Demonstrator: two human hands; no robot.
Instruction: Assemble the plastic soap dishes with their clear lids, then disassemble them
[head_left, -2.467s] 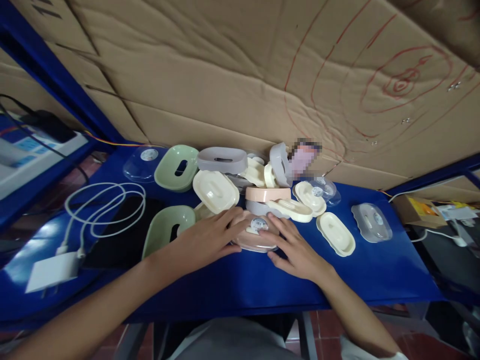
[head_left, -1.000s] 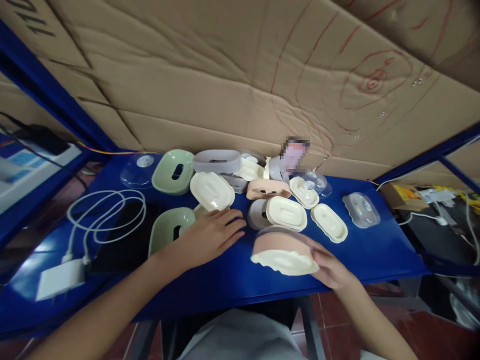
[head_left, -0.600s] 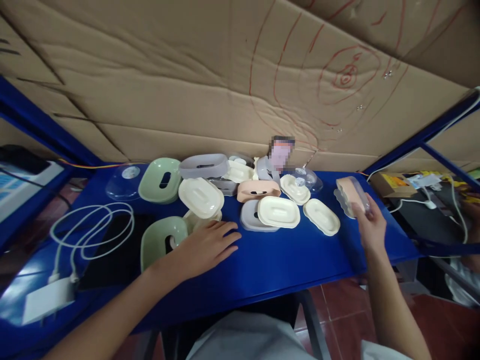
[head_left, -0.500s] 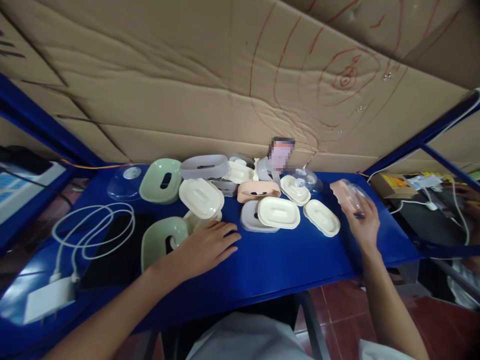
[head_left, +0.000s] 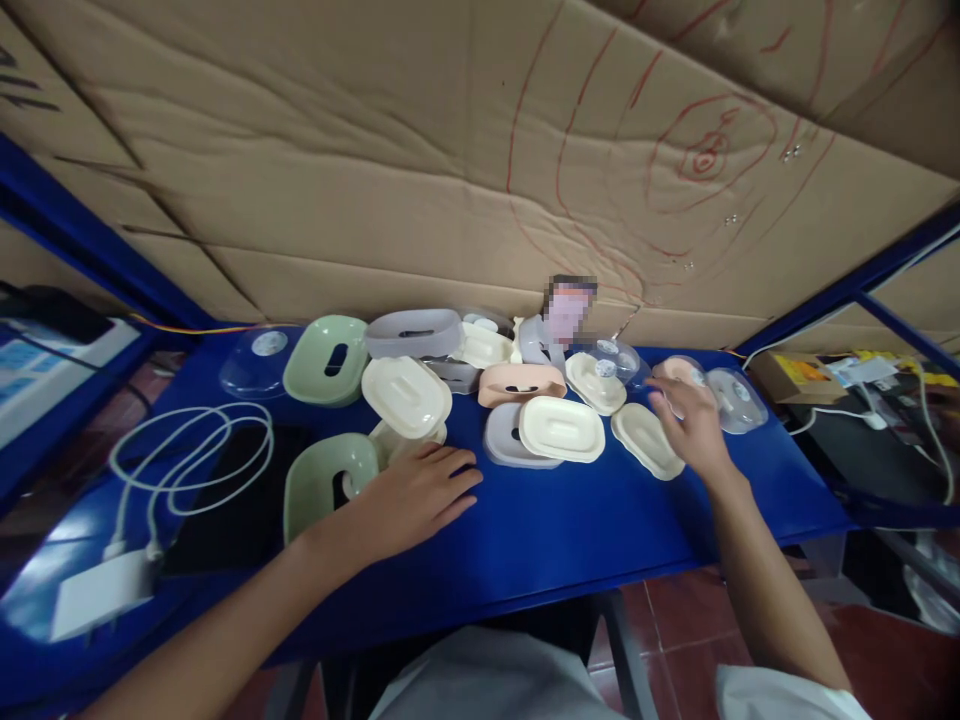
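My left hand (head_left: 409, 492) lies flat and open on the blue table (head_left: 555, 530), its fingers beside a green soap dish (head_left: 324, 478) and a cream tray (head_left: 406, 390). My right hand (head_left: 691, 422) hovers with fingers spread and holds nothing. Just behind its fingertips sits a pink soap box with a clear lid (head_left: 675, 369), and another clear lid (head_left: 738, 399) lies to its right. Between my hands are cream trays (head_left: 562, 428) (head_left: 646, 441), a grey base (head_left: 499, 445) and a pink base (head_left: 522, 382).
More dishes and lids crowd the back: a green dish (head_left: 328, 345), a grey base (head_left: 409, 331), clear lids (head_left: 251, 356) (head_left: 616, 356). A white cable (head_left: 191, 455) with charger (head_left: 97, 595) lies over a dark flat device at left. A cardboard wall (head_left: 450, 180) stands behind.
My right hand lifted the lidded pink soap box from the table's middle, carried it to the right rear, set it down and let go. My left hand stayed flat on the table.
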